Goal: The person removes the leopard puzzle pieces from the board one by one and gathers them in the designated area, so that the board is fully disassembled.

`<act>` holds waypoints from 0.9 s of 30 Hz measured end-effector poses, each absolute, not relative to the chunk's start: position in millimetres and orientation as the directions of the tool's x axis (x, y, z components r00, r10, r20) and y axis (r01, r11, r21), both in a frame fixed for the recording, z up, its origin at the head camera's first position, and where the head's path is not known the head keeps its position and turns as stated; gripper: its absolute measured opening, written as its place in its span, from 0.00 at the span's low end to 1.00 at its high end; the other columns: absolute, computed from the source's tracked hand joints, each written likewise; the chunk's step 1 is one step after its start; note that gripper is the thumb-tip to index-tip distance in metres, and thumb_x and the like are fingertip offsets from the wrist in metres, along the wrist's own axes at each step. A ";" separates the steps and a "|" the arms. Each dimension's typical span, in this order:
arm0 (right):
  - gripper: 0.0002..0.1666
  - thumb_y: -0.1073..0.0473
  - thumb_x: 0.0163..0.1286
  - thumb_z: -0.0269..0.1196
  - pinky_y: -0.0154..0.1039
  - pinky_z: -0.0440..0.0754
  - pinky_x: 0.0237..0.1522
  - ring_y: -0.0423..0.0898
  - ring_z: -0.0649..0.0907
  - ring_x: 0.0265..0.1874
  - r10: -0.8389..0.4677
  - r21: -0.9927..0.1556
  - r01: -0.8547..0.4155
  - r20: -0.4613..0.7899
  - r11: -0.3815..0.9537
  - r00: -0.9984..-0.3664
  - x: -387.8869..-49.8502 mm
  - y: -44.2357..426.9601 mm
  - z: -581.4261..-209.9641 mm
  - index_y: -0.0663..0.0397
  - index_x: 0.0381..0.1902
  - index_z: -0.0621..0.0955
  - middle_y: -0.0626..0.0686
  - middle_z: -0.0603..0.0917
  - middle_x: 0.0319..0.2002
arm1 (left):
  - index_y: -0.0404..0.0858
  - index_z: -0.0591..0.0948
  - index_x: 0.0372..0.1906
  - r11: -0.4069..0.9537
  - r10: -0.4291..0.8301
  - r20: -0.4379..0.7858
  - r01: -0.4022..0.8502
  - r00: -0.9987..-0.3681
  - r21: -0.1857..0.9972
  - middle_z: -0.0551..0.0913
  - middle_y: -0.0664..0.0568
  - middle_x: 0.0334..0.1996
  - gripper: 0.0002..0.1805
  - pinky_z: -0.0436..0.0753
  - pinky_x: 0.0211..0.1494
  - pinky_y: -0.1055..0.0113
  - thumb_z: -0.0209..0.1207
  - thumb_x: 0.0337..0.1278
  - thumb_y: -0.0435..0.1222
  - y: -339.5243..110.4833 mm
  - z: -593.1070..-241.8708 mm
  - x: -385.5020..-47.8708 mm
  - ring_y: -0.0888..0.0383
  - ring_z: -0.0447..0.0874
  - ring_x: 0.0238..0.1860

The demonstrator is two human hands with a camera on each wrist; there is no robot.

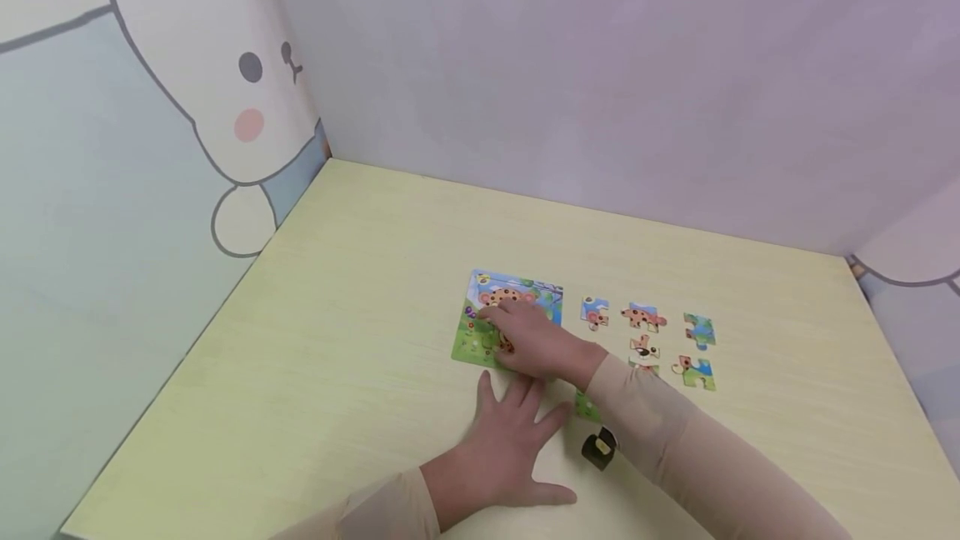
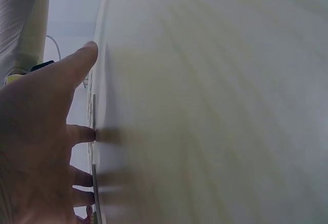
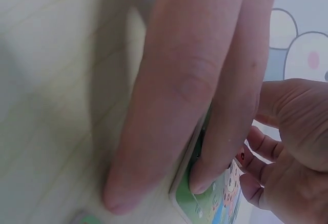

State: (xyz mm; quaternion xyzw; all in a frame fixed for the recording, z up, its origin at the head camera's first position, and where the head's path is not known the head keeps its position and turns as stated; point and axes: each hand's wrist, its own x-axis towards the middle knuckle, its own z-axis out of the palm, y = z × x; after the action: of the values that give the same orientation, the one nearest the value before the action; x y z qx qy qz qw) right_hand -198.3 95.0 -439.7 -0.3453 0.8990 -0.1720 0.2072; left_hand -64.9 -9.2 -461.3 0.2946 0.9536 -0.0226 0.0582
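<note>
A square jigsaw board (image 1: 467,347) with a spotted cartoon animal lies on the table. My right hand (image 1: 536,340) is over its middle, fingers bent. It seems to pinch a small puzzle piece (image 3: 240,155), mostly hidden by the fingers. My left hand (image 1: 504,448) is spread low at the board's near edge. In the right wrist view, one left fingertip (image 3: 202,183) touches the board's green corner and another reaches the tabletop. To the board's right lie several loose pieces, among them a blue-and-brown piece (image 1: 596,311) and a spotted piece (image 1: 642,317).
A green piece (image 1: 587,407) is partly covered by the right forearm. Beneath that wrist hangs a small black device (image 1: 598,448). The pale table (image 1: 337,290) meets a lilac back wall (image 1: 585,82) and a left wall (image 1: 112,215) with a cartoon print.
</note>
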 end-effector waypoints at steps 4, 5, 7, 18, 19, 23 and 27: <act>0.33 0.63 0.73 0.66 0.68 0.63 0.75 0.57 0.77 0.69 -0.707 -0.457 -0.567 -0.228 0.685 -0.670 -196.8 96.3 -438.3 0.50 0.73 0.73 0.59 0.75 0.69 | 0.66 0.64 0.79 0.825 0.558 -0.146 0.565 -0.817 -0.011 0.59 0.49 0.83 0.52 0.70 0.67 0.30 0.44 0.51 0.85 -8.9 -461.5 -65.6 0.50 0.55 0.83; 0.32 0.63 0.73 0.66 0.67 0.64 0.74 0.57 0.77 0.68 -0.713 -0.455 -0.577 -0.217 0.678 -0.667 -196.5 96.9 -438.2 0.51 0.73 0.74 0.59 0.76 0.69 | 0.66 0.64 0.80 0.825 0.558 -0.150 0.566 -0.816 -0.010 0.58 0.49 0.83 0.52 0.70 0.67 0.30 0.44 0.51 0.85 -9.0 -461.6 -65.7 0.50 0.55 0.83; 0.31 0.64 0.74 0.65 0.67 0.65 0.73 0.56 0.79 0.65 -0.725 -0.455 -0.594 -0.196 0.664 -0.661 -196.2 98.2 -438.2 0.51 0.73 0.74 0.59 0.76 0.68 | 0.66 0.64 0.80 0.824 0.559 -0.154 0.567 -0.815 -0.006 0.58 0.49 0.83 0.52 0.70 0.67 0.30 0.44 0.51 0.84 -9.2 -461.7 -66.0 0.50 0.54 0.84; 0.31 0.71 0.76 0.56 0.46 0.76 0.55 0.45 0.77 0.44 -0.750 -0.513 -0.599 -0.147 0.615 -0.645 -197.5 105.2 -440.2 0.50 0.73 0.74 0.52 0.83 0.61 | 0.66 0.64 0.80 0.821 0.565 -0.133 0.570 -0.814 -0.003 0.57 0.49 0.83 0.52 0.71 0.66 0.30 0.44 0.52 0.84 -10.2 -460.7 -64.9 0.50 0.54 0.84; 0.31 0.71 0.76 0.55 0.42 0.76 0.50 0.44 0.77 0.41 -0.751 -0.523 -0.595 -0.143 0.611 -0.645 -197.7 105.8 -439.8 0.49 0.74 0.74 0.51 0.84 0.58 | 0.66 0.64 0.80 0.821 0.565 -0.131 0.571 -0.814 -0.002 0.57 0.48 0.83 0.52 0.71 0.66 0.30 0.44 0.52 0.84 -10.3 -461.2 -64.8 0.50 0.53 0.84; 0.32 0.72 0.75 0.53 0.37 0.75 0.43 0.42 0.75 0.34 -0.753 -0.562 -0.579 -0.126 0.590 -0.646 -198.1 108.0 -436.5 0.47 0.74 0.75 0.50 0.84 0.53 | 0.65 0.65 0.79 0.821 0.566 -0.121 0.571 -0.815 -0.004 0.56 0.47 0.84 0.52 0.72 0.65 0.30 0.45 0.52 0.84 -10.5 -462.6 -64.9 0.49 0.52 0.84; 0.33 0.72 0.76 0.51 0.39 0.76 0.44 0.41 0.74 0.34 -0.750 -0.588 -0.564 -0.115 0.580 -0.651 -197.2 112.6 -428.9 0.46 0.74 0.75 0.51 0.83 0.54 | 0.65 0.65 0.79 0.823 0.562 -0.136 0.568 -0.816 -0.012 0.53 0.47 0.85 0.51 0.72 0.65 0.30 0.44 0.52 0.84 -9.3 -461.7 -65.1 0.49 0.51 0.85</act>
State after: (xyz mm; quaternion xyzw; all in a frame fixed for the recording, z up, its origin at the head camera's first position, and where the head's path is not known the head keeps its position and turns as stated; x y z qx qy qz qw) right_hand -197.2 112.6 -428.9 -0.3775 0.8706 -0.2600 0.1786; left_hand -65.1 -9.3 -461.7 0.2966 0.9525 -0.0262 0.0630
